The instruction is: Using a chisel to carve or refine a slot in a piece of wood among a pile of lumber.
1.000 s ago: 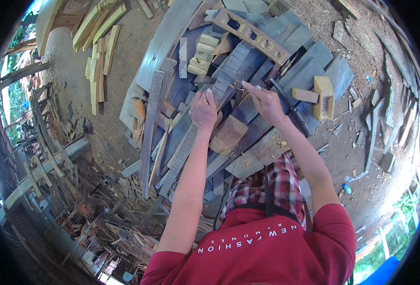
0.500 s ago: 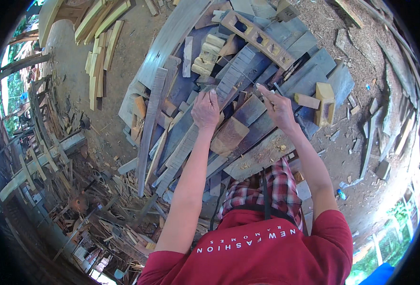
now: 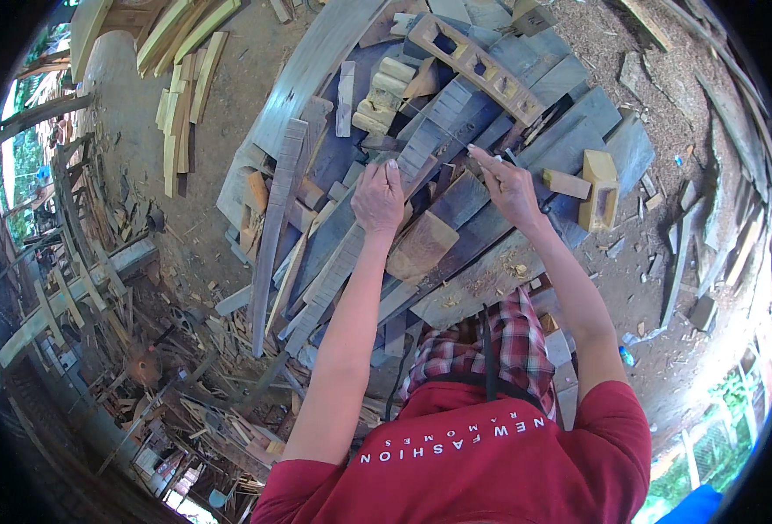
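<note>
A long grey wooden board (image 3: pixel 329 284) with many cross lines runs slantwise under my left hand (image 3: pixel 377 196) and on past it. That hand is closed over the board, thumb and finger pressed together at its edge; the undersides of the fingers are hidden. To the right, my right hand (image 3: pixel 507 185) is closed in a pinch above the woodpile. A thin dark line runs from its fingertips up toward the lined board; what it belongs to is too small to make out. Between the hands lies a rounded brown wooden block (image 3: pixel 423 249).
A wooden bar with square holes (image 3: pixel 473 68) lies at the far side, near stacked pale blocks (image 3: pixel 383 96). At right is a yellowish notched block (image 3: pixel 599 190). A dark lined plank (image 3: pixel 277 236) leans at left. Pale curved strips (image 3: pixel 176 105) lie on the ground, far left.
My right hand has shifted slightly, its fingertips a little up and left. The left hand stays nearly in place on the lined board.
</note>
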Motion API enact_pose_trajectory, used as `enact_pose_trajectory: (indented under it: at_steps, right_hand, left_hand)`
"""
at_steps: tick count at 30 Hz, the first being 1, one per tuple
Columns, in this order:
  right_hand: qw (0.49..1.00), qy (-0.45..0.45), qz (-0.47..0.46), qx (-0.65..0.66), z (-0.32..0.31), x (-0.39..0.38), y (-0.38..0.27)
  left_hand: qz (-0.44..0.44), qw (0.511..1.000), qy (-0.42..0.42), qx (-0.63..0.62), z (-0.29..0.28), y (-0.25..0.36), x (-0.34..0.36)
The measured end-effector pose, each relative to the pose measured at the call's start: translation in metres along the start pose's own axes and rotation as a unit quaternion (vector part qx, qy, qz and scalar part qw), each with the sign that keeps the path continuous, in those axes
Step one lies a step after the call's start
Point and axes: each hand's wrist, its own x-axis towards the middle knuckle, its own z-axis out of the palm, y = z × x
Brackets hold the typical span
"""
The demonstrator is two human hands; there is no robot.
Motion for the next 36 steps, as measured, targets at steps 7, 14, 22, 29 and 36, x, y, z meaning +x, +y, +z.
enact_pose_trajectory:
  at_steps: [7, 14, 22, 29, 36]
  right_hand:
    - [0.999, -0.029, -0.027, -0.037, 0.008, 0.024, -0.001]
    - [0.999, -0.032, -0.019, -0.009, -0.007, -0.005, 0.013]
    - [0.997, -0.022, -0.042, -0.064, 0.003, 0.014, 0.005]
    - [0.999, -0.002, -0.024, -0.033, -0.001, -0.008, 0.016]
    - [0.998, -0.025, -0.030, -0.057, 0.006, 0.004, 0.007]
  left_hand:
    - [0.015, 1.000, 0.008, -0.005, 0.001, 0.003, 0.001]
    - [0.009, 1.000, 0.010, 0.002, -0.001, 0.001, 0.000]
    - [0.010, 1.000, 0.004, 0.005, 0.004, 0.000, 0.000]
    - [0.008, 1.000, 0.007, 0.004, 0.004, -0.001, 0.000]
    - [0.018, 1.000, 0.011, 0.000, 0.005, -0.005, -0.001]
